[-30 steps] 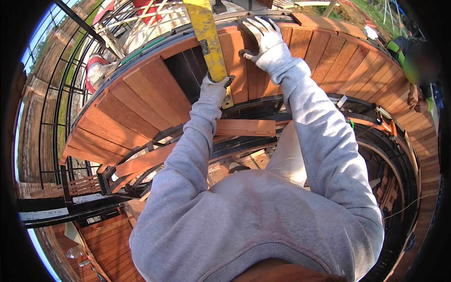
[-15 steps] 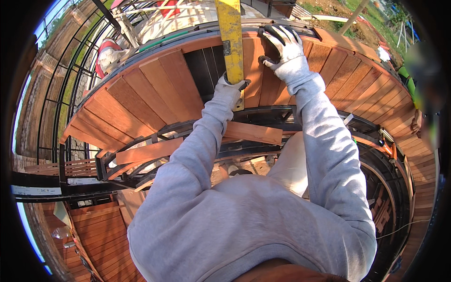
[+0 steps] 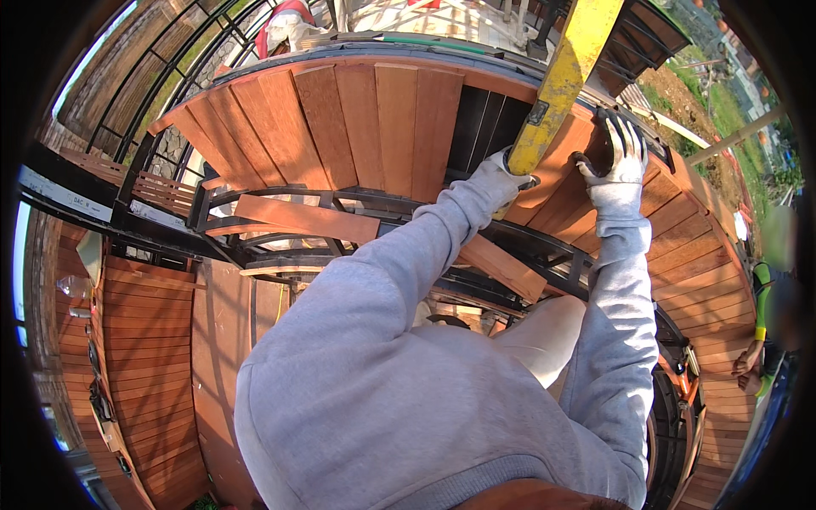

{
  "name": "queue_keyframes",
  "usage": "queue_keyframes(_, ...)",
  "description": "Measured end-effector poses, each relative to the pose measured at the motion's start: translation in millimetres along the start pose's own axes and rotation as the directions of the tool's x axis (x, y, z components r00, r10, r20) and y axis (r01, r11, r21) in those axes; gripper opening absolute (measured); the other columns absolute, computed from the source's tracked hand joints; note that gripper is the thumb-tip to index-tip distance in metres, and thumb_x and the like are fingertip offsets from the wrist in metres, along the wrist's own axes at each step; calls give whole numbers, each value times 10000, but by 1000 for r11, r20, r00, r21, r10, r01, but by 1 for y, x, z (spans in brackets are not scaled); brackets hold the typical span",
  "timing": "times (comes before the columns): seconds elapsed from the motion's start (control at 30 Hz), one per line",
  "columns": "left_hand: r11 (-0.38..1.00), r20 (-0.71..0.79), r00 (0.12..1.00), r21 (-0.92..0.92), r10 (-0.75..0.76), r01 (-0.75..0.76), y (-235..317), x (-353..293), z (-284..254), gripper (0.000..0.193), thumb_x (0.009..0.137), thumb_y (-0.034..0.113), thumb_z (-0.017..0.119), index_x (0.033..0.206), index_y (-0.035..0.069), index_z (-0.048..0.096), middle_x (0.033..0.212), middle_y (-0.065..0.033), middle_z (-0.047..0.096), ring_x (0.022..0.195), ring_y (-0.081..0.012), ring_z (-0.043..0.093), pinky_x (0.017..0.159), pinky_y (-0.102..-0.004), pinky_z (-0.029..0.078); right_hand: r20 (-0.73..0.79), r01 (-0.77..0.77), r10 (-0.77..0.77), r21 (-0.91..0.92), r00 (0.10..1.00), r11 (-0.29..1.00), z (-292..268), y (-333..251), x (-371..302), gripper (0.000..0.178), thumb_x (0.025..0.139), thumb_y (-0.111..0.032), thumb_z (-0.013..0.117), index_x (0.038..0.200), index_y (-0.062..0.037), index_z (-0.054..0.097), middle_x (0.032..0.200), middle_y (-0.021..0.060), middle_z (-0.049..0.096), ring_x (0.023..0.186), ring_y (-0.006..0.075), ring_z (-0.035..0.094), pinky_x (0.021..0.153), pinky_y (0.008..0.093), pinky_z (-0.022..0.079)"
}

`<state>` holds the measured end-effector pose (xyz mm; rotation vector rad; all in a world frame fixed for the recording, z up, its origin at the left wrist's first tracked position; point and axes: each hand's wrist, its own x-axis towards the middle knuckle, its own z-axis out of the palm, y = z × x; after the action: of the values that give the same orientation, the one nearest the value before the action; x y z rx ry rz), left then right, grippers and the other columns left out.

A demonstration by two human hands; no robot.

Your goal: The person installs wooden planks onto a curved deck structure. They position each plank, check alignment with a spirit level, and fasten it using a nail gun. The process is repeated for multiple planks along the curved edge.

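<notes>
Left hand around the level's lower end, right hand spread on the boards beside it

The yellow spirit level (image 3: 563,89) lies upper right of centre in the frame, its long axis slanting from the left hand (image 3: 503,181) up and rightward past the top edge. The left hand is the nearer of the two: its gloved fingers are curled around the bar close to the lower end, a short stub of which shows below the grip. The right hand (image 3: 617,157), also gloved, lies just to the right of the bar and apart from it, fingers fanned toward the curved outer rim, thumb held wide. It has hold of nothing visible; whether the fingertips press down or hook the edge, I cannot tell.

Left of the bar, a black gap (image 3: 486,127) breaks the row of reddish-brown boards (image 3: 357,127). Below the row, one loose board (image 3: 306,218) lies left of the left forearm and another (image 3: 507,268) right of it.

At the far left edge of the frame stands or lies a clear plastic container (image 3: 75,286); its contents cannot be made out. A co-worker's hand (image 3: 747,360) is at the right edge.
</notes>
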<state>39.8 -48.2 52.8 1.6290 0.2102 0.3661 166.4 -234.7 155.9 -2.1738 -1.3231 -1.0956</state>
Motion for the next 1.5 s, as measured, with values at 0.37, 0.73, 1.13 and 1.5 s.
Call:
queue_keyframes(0.37, 995, -15, 997, 69, -72, 73, -12, 6, -6, 467, 851, 66, 813, 1270, 12, 614, 1141, -53, 700, 996, -142, 648, 895, -288, 525, 70, -78, 77, 18, 995, 997, 3, -7, 0, 936, 669, -345, 916, 1484, -224, 471, 1508, 54, 488, 1446, 288, 391, 1236, 506, 239)
queue_keyframes(0.73, 994, -5, 1000, 110, -25, 25, -32, 12, -3, 410, 862, 82, 819, 1224, 15, 638, 1039, -24, 703, 898, -105, 638, 800, -252, 531, 123, -119, 121, -26, 985, 993, -5, -8, -1, 890, 728, -411, 864, 1499, -227, 461, 1533, 59, 464, 1455, 292, 374, 1244, 504, 234)
queue_keyframes(1.13, 980, 29, 999, 195, 35, -40, -39, 9, -7, 303, 878, 48, 804, 1140, -12, 662, 972, -40, 696, 780, -120, 617, 697, -255, 483, 289, -223, 232, -62, 929, 973, -23, -20, 0, 781, 833, -418, 770, 1517, -220, 449, 1573, 101, 423, 1500, 312, 314, 1268, 502, 160)
queue_keyframes(1.5, 964, 46, 999, -264, -12, 24, -71, 20, -16, 298, 955, -21, 676, 1250, -30, 633, 995, -74, 628, 811, -162, 588, 743, -325, 510, 168, -184, 168, 85, 971, 979, -3, -17, -9, 813, 747, -387, 786, 1482, -209, 487, 1568, 127, 428, 1502, 346, 313, 1262, 538, 174)
